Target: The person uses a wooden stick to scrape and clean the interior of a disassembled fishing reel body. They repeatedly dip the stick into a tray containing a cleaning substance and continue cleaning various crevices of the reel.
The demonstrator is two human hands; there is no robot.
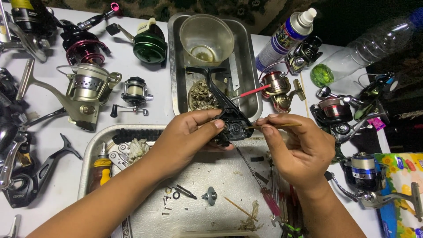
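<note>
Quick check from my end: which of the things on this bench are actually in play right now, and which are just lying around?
In play:
- black reel body, held in the left hand
- thin wooden stick, pinched in the right hand, tip at the reel body

Lying about:
- spray can
- clear plastic cup
- green reel
- yellow-handled screwdriver
- loose screws on the metal tray

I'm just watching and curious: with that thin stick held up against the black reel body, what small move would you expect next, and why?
Probably easing the thin wooden stick a touch further into the round opening of the black reel body. The right hand pinches the stick with its tip at that opening, while the left hand grips the body above the metal tray.
</note>
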